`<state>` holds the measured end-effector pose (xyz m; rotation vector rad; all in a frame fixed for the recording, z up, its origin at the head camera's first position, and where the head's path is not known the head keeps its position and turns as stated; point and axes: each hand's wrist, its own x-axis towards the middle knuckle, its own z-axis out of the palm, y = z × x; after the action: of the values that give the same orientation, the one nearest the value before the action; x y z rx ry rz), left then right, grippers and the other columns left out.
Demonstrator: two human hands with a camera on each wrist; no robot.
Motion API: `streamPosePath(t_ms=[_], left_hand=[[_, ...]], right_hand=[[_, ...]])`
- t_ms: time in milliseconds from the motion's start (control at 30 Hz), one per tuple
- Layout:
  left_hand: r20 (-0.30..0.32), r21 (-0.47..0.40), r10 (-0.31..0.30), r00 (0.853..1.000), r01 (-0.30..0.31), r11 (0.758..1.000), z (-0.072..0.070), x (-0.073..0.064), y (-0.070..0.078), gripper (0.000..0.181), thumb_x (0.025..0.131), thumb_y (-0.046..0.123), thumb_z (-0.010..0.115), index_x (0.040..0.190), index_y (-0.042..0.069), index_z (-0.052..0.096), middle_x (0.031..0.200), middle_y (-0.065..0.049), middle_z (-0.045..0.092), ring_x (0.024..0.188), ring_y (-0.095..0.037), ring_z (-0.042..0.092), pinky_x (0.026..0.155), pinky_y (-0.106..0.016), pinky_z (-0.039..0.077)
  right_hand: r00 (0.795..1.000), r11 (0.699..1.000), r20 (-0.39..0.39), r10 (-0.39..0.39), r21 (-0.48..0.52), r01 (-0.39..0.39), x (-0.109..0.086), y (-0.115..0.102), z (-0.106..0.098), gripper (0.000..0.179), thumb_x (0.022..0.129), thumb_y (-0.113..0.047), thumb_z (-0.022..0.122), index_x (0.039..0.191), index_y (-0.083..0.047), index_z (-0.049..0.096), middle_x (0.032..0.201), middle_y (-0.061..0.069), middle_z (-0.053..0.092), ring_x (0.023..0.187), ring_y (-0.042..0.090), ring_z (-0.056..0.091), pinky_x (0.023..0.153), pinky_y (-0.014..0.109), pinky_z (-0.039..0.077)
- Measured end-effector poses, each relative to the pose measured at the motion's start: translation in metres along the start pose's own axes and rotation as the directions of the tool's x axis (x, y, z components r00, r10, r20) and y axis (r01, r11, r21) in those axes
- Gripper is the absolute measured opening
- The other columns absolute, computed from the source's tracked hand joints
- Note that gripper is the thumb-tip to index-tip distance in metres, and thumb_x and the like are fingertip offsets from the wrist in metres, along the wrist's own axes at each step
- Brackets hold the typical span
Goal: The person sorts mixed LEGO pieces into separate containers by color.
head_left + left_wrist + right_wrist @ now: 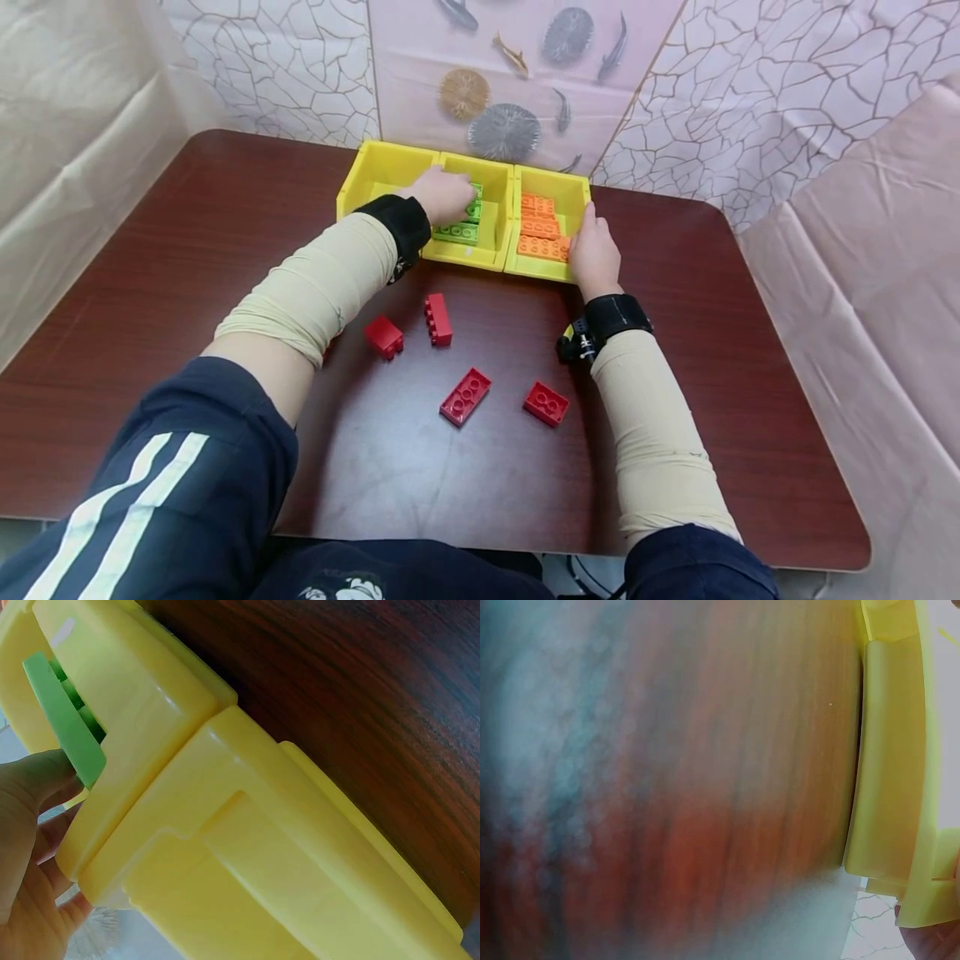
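Observation:
My left hand (444, 196) reaches over the middle yellow bin (491, 250). In the left wrist view its thumb and fingers pinch the end of a green toy brick (67, 720), which tilts at the bin's wall. Other green bricks (457, 232) lie inside that bin. At the right-hand bin (543, 268), which contains several orange bricks (538, 227), my right hand (597, 254) grips the outer side wall. Only slivers of that hand show in the right wrist view, beside the yellow wall (892, 765).
Red bricks lie scattered on the brown table (712, 375): one on its side (438, 320), one near the left forearm (384, 335), and two with hollow undersides up, a longer one (465, 397) and a shorter one (546, 404). A left yellow bin (356, 179) adjoins the middle one.

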<state>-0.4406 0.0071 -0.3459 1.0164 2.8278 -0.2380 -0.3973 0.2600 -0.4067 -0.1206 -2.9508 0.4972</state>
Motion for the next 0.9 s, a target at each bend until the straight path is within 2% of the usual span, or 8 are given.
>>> streamPosePath(t_ms=[400, 600, 767, 900], left_hand=[[0.007, -0.03, 0.005, 1.0, -0.004, 1.0, 0.001, 0.0, -0.003, 0.029, 0.093, 0.022, 0.051, 0.115, 0.004, 0.059, 0.116, -0.016, 0.052, 0.111, -0.03, 0.049, 0.096, -0.055, 0.03], [-0.009, -0.034, 0.025, 1.0, -0.025, 0.999, 0.002, -0.006, -0.003, 0.03, 0.094, 0.023, 0.051, 0.117, 0.004, 0.058, 0.115, -0.016, 0.052, 0.109, -0.03, 0.049, 0.094, -0.054, 0.032], [-0.059, -0.047, 0.062, 0.996, -0.065, 0.997, 0.0, -0.015, -0.003, 0.032, 0.095, 0.02, 0.047, 0.121, 0.003, 0.056, 0.114, -0.017, 0.053, 0.108, -0.032, 0.05, 0.092, -0.053, 0.034], [-0.11, -0.02, 0.114, 0.987, -0.117, 0.993, -0.003, -0.028, -0.003, 0.032, 0.095, 0.019, 0.048, 0.121, 0.003, 0.056, 0.111, -0.017, 0.053, 0.104, -0.034, 0.052, 0.089, -0.051, 0.038]], right_hand=[[1.0, 1.0, -0.002, 0.002, -0.005, -0.002, 0.001, 0.0, 0.001, 0.057, 0.099, -0.017, 0.033, 0.15, -0.009, 0.009, 0.129, 0.021, 0.043, 0.106, 0.036, 0.051, 0.086, 0.049, 0.042], [1.0, 1.0, 0.02, 0.018, -0.005, -0.018, 0.0, -0.001, 0.001, 0.058, 0.1, -0.017, 0.033, 0.151, -0.01, 0.006, 0.13, 0.02, 0.042, 0.107, 0.035, 0.051, 0.087, 0.049, 0.041], [0.999, 1.0, 0.027, 0.022, -0.011, -0.022, 0.0, -0.001, 0.0, 0.059, 0.099, -0.017, 0.033, 0.15, -0.01, 0.005, 0.13, 0.02, 0.042, 0.108, 0.035, 0.05, 0.088, 0.049, 0.041], [0.999, 1.0, 0.026, 0.021, -0.013, -0.021, 0.0, 0.0, -0.001, 0.059, 0.099, -0.017, 0.033, 0.15, -0.01, 0.004, 0.131, 0.021, 0.041, 0.109, 0.036, 0.05, 0.088, 0.05, 0.041]])
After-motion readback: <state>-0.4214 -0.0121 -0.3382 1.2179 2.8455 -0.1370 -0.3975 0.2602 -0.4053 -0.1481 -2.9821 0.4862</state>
